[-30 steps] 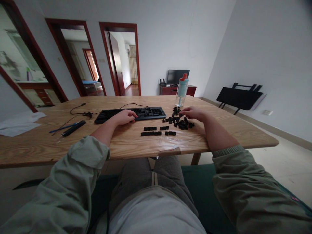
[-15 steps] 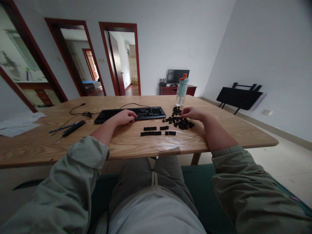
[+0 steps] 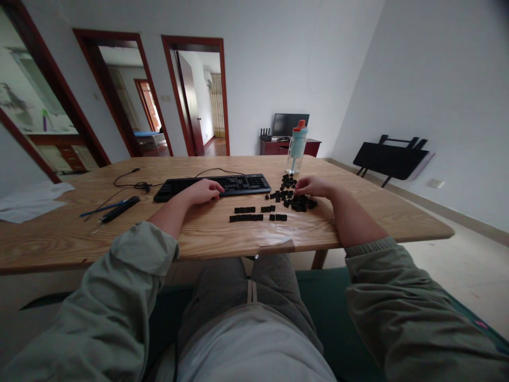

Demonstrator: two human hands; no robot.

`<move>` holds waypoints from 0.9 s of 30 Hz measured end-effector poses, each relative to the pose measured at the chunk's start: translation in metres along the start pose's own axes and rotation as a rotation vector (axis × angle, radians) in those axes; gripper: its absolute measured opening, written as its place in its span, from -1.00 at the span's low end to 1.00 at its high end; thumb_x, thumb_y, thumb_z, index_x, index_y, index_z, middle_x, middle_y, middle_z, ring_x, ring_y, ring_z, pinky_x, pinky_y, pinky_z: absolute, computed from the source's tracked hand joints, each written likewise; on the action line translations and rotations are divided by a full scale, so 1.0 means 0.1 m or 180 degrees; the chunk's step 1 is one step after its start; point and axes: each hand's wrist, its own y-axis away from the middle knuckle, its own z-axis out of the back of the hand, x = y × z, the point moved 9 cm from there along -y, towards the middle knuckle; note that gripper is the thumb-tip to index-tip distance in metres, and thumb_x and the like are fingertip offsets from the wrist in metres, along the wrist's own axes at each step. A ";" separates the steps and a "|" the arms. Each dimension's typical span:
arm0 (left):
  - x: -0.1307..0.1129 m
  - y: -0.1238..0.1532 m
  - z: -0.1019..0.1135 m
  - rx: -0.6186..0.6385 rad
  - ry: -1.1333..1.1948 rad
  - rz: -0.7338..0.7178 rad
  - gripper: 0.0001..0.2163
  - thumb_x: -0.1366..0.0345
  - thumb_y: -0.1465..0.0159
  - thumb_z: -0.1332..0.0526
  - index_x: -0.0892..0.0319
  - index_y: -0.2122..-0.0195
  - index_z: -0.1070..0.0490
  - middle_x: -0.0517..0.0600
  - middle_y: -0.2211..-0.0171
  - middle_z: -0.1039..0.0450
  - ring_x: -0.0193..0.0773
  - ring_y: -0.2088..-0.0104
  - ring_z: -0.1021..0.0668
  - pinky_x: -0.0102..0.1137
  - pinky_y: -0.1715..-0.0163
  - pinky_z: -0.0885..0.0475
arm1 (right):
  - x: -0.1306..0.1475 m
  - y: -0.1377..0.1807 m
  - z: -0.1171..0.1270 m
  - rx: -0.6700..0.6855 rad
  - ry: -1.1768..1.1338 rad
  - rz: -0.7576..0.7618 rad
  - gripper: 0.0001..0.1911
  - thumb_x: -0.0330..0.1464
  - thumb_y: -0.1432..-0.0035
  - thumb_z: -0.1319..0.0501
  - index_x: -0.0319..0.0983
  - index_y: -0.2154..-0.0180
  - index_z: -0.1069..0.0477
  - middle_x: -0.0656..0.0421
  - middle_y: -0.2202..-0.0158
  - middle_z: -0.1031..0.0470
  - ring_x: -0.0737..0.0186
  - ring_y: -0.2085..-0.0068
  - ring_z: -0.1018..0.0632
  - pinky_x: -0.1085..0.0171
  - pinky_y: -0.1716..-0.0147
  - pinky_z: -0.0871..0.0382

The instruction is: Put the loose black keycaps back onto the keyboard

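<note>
A black keyboard lies on the wooden table, and my left hand rests over its front edge with fingers loosely bent and apart, holding nothing. To the right of the keyboard is a heap of loose black keycaps. My right hand is at this heap, its fingertips pinched low on a small black keycap that they partly hide. Nearer to me, keycaps stand in short rows: a back row and a front row, each with a smaller group to its right.
A clear bottle with a red lid stands behind the keycaps. Left of the keyboard lie a cable, a blue pen-like tool and a black-handled tool. White cloth or paper covers the table's left end. Tape crosses the front edge.
My right hand has shifted very slightly at the heap, its fingertips a little lower. My left hand, the keyboard and the rows of keycaps have stayed where they were.
</note>
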 end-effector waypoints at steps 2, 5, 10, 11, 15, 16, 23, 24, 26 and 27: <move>0.00 0.00 0.00 -0.0001 0.0051 0.0014 -0.67 0.29 -0.14 -0.18 0.16 0.09 -0.57 0.00 0.32 -0.60 -0.29 0.46 -0.52 -0.48 0.51 -0.38 | -0.02 0.00 0.03 -0.0042 0.0095 0.0013 -0.72 -0.15 -0.10 -0.37 -0.24 0.31 -0.57 0.11 0.36 -0.57 0.29 0.43 -0.45 0.31 0.45 -0.30; 0.02 0.00 -0.02 0.0045 0.0106 0.0057 -0.65 0.30 -0.13 -0.17 0.17 0.07 -0.56 0.02 0.30 -0.60 -0.29 0.47 -0.51 -0.47 0.55 -0.36 | -0.05 0.00 0.07 -0.0085 0.0185 -0.0024 -0.68 -0.12 -0.10 -0.35 -0.25 0.28 -0.60 0.10 0.35 -0.59 0.26 0.42 -0.46 0.29 0.43 -0.31; 0.02 -0.02 -0.02 0.0051 0.0097 0.0003 -0.64 0.32 -0.13 -0.15 0.19 0.07 -0.56 0.02 0.30 -0.60 -0.29 0.44 -0.52 -0.48 0.53 -0.37 | -0.07 0.01 0.00 0.0127 0.0198 -0.0133 -0.68 -0.16 -0.09 -0.36 -0.22 0.19 -0.63 0.10 0.31 -0.62 0.25 0.41 -0.49 0.30 0.46 -0.33; 0.02 -0.02 -0.02 0.0054 0.0100 -0.0015 -0.64 0.33 -0.13 -0.14 0.19 0.07 -0.56 0.02 0.30 -0.59 -0.29 0.43 -0.53 -0.49 0.52 -0.37 | -0.07 0.01 -0.01 0.0144 0.0232 -0.0142 -0.69 -0.17 -0.09 -0.36 -0.22 0.18 -0.64 0.10 0.31 -0.62 0.25 0.41 -0.49 0.30 0.46 -0.33; 0.03 -0.03 -0.02 0.0072 0.0102 0.0014 -0.64 0.32 -0.13 -0.15 0.18 0.07 -0.55 0.01 0.30 -0.59 -0.30 0.45 -0.52 -0.50 0.57 -0.34 | -0.03 0.00 -0.02 0.0059 0.0384 -0.0108 -0.71 -0.18 -0.11 -0.34 -0.21 0.19 -0.64 0.11 0.32 -0.62 0.25 0.42 -0.49 0.30 0.45 -0.32; 0.03 -0.02 -0.02 0.0070 0.0092 0.0022 -0.65 0.31 -0.13 -0.15 0.18 0.07 -0.55 0.01 0.31 -0.59 -0.30 0.46 -0.51 -0.50 0.58 -0.33 | -0.01 0.00 -0.01 0.0017 0.0391 -0.0081 -0.72 -0.19 -0.11 -0.35 -0.21 0.19 -0.63 0.11 0.33 -0.62 0.24 0.41 -0.49 0.30 0.44 -0.33; 0.04 -0.01 -0.02 0.0033 0.0073 0.0062 -0.65 0.26 -0.13 -0.17 0.16 0.07 -0.56 0.00 0.30 -0.60 -0.31 0.51 -0.49 -0.48 0.59 -0.31 | -0.07 0.03 0.24 -0.0690 0.0325 -0.0296 -0.75 -0.22 -0.18 -0.30 -0.28 0.23 -0.57 0.06 0.28 -0.62 0.24 0.36 -0.53 0.32 0.39 -0.35; 0.05 -0.01 -0.03 0.0052 0.0112 0.0087 -0.64 0.26 -0.13 -0.17 0.15 0.06 -0.55 0.00 0.29 -0.60 -0.31 0.51 -0.49 -0.48 0.60 -0.31 | -0.12 0.04 0.27 -0.0773 0.0373 -0.0458 -0.75 -0.22 -0.19 -0.30 -0.29 0.23 -0.56 0.06 0.30 -0.61 0.24 0.39 -0.53 0.33 0.42 -0.34; 0.06 -0.01 -0.04 0.0090 0.0181 0.0116 -0.63 0.25 -0.13 -0.17 0.15 0.04 -0.55 0.01 0.27 -0.60 -0.31 0.50 -0.50 -0.48 0.60 -0.30 | -0.20 0.04 0.28 -0.0794 0.0507 -0.0673 -0.75 -0.21 -0.17 -0.31 -0.29 0.28 -0.55 0.07 0.36 -0.60 0.25 0.42 -0.51 0.33 0.46 -0.31; 0.06 -0.02 -0.04 0.0094 0.0197 0.0105 -0.63 0.26 -0.13 -0.17 0.15 0.04 -0.55 0.02 0.27 -0.60 -0.30 0.49 -0.50 -0.48 0.60 -0.31 | -0.22 0.03 0.25 -0.0727 0.0541 -0.0707 -0.75 -0.20 -0.16 -0.32 -0.28 0.31 -0.55 0.08 0.38 -0.59 0.26 0.44 -0.50 0.32 0.47 -0.31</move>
